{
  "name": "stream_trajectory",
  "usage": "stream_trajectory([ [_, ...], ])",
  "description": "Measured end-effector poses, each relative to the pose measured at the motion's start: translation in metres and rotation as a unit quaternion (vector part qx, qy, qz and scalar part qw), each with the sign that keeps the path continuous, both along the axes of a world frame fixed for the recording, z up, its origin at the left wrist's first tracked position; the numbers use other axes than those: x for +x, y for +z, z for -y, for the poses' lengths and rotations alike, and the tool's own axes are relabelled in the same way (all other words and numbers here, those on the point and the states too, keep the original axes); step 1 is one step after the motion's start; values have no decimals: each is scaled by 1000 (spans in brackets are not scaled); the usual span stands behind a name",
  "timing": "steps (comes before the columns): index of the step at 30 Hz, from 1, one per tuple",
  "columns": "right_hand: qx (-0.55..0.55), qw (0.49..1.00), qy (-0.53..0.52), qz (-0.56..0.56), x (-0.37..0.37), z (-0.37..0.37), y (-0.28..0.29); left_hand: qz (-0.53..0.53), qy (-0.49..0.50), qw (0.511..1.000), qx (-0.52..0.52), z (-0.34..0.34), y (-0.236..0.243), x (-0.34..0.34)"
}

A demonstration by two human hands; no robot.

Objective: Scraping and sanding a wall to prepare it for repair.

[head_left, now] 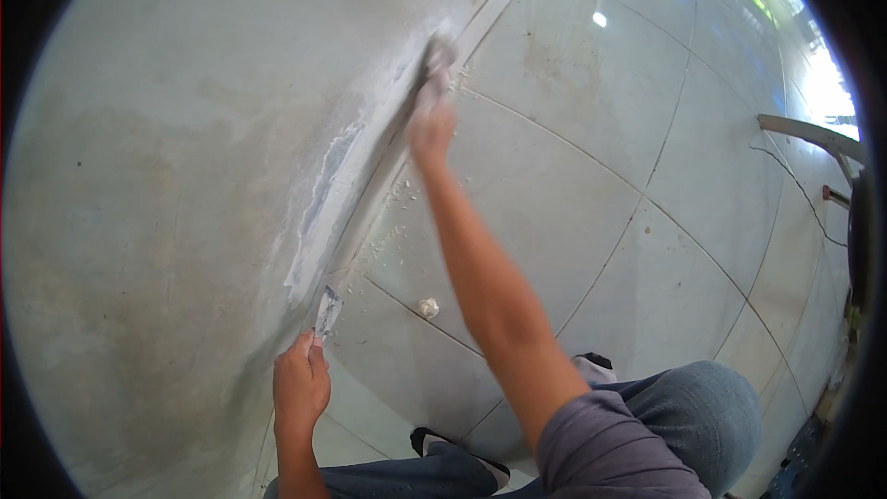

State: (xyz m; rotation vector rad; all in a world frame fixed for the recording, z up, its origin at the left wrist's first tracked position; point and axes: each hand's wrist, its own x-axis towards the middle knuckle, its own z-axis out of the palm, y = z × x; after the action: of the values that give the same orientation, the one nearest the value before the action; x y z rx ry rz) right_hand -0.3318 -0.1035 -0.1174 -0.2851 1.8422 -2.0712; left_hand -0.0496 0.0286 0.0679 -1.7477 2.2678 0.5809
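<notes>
My left hand is closed around the handle of a putty knife. Its dusty blade points up beside the foot of the wall. Farther off, my right hand reaches along the wall base, blurred by motion. A greyish, smeared thing shows at its fingers, against the wall; its kind cannot be made out. Between the hands, a rough strip of whitish filler with a flaking edge runs low along the wall.
A crumpled pale lump lies on the tiled floor. White crumbs are scattered along the skirting. My bent knee and shoes are close by at the lower edge. A curved wooden furniture part stands at far right.
</notes>
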Motion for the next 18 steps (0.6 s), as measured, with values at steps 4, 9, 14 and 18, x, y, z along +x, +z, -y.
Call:
stream_trajectory([
  [4, -52, 992, 99, -54, 107, -34, -18, 11, 0, 1000, 25, 2, 4, -7],
  [9, 23, 999, 36, -28, 25, 1, -1, 6, 24, 1000, 9, -7, 6, -1],
  [14, 96, 995, 10, 16, -100, 33, -9, -1, 43, 998, 34, -8, 5, 14],
  [18, 16, 982, -67, -177, -52, 25, -41, 6, 32, 999, 22, -6, 2, 8],
])
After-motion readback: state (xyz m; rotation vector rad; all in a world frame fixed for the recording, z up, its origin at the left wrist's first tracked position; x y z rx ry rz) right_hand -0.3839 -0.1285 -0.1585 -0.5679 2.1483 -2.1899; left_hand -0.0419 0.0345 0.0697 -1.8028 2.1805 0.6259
